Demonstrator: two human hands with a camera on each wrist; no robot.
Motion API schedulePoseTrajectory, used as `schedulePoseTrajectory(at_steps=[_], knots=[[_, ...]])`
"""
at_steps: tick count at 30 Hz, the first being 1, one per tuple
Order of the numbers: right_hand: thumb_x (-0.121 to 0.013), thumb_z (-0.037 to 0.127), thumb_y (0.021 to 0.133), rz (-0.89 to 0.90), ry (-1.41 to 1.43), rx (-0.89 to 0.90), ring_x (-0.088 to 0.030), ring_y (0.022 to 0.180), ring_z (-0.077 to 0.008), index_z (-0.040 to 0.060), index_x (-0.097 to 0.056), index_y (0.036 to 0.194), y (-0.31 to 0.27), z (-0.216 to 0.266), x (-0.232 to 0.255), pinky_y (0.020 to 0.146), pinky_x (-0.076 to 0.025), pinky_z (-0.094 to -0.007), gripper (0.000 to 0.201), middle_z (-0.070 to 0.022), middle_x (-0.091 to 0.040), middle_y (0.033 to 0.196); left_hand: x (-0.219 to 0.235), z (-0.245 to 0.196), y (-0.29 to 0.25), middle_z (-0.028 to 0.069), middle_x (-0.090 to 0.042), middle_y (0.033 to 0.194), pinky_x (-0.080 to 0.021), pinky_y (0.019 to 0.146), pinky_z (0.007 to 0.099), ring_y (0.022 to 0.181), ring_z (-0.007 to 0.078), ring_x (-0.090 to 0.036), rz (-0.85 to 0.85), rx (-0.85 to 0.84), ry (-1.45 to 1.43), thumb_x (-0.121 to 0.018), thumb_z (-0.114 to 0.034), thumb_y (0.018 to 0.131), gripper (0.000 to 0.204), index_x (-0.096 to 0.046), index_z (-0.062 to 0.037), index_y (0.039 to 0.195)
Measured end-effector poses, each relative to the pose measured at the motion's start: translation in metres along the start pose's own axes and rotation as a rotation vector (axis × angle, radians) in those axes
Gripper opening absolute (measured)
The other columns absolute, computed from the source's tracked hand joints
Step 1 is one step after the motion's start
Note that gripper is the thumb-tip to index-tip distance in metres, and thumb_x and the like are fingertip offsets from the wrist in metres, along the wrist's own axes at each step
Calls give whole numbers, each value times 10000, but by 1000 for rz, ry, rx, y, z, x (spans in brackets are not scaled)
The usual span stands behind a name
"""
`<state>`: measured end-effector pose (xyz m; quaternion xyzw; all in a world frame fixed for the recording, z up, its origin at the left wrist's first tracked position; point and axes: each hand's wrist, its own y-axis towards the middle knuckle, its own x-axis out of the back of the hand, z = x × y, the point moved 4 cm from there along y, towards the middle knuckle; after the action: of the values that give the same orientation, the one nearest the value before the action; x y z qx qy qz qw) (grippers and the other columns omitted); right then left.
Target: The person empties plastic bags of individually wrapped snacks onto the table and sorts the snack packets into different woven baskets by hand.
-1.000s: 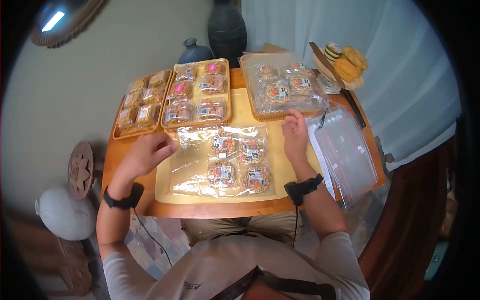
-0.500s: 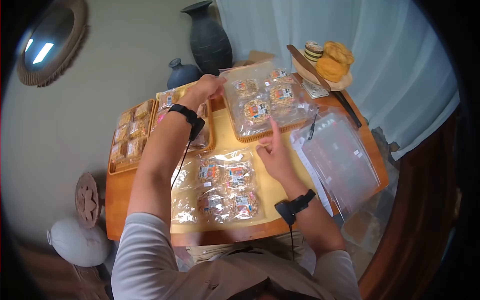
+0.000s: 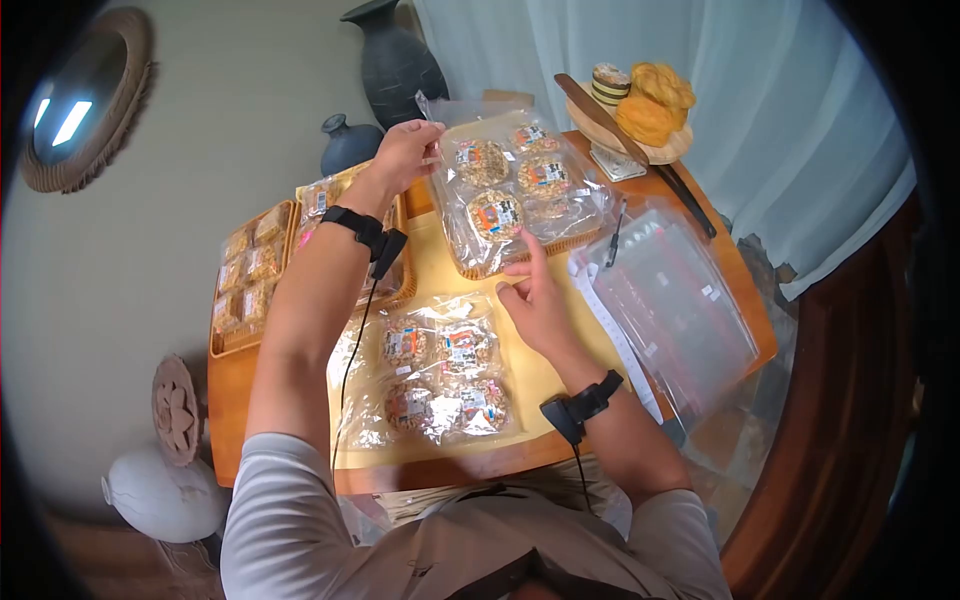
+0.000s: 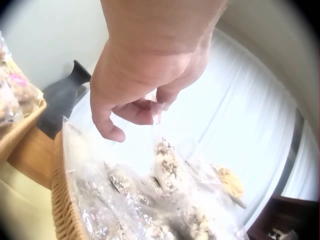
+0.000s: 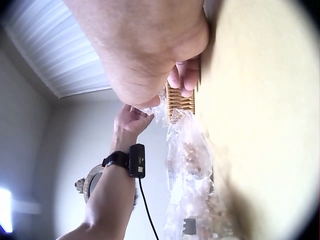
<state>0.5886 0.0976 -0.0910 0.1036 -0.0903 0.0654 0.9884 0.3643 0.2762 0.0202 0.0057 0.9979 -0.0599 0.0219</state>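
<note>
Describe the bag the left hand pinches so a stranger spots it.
On the wooden table, find the rightmost wicker tray in the head view. The clear bag on it holds round, labelled packs; the left hand pinches it. Unlike the similar bag on the yellow sheet, it lies in a tray.

Lower part of the head view: a short-sleeved top, its sleeves (image 3: 278,500) pale grey, its front (image 3: 480,540) grey-brown with a small dark mark (image 3: 421,567) left of centre; a dark strap (image 3: 600,577) forms an angle at the bottom edge; beige trousers (image 3: 545,485) show beyond the top. Each wrist: black band (image 3: 597,397), black boxy module (image 3: 563,418), thin black cable (image 3: 581,480). Right wrist view, lower left: one module bears a white, square printed label (image 5: 140,169).
</note>
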Motion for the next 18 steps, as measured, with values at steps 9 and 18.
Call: schedulePoseTrajectory(at_steps=[9,18], knots=[[-681,84,950,-10,672,-56,-616,830,-104,100,-415,1486,4,-1,1,731,-525,-264,598,-50,-649,1108,15,-24,-142,-22,-621,826,-527,751,278,761,96,-619,141,-179,18,-636,-170,973,67,-622,-105,979],[-757,34,881,667,256,-190,-550,839,-60,72,-515,1401,-29,25,-15,742,-491,-227,575,22,-578,968,103,54,-316,-2,-658,887,-574,745,255,784,102,-684,30,-89,70,-644,-182,976,129,-630,-55,995]])
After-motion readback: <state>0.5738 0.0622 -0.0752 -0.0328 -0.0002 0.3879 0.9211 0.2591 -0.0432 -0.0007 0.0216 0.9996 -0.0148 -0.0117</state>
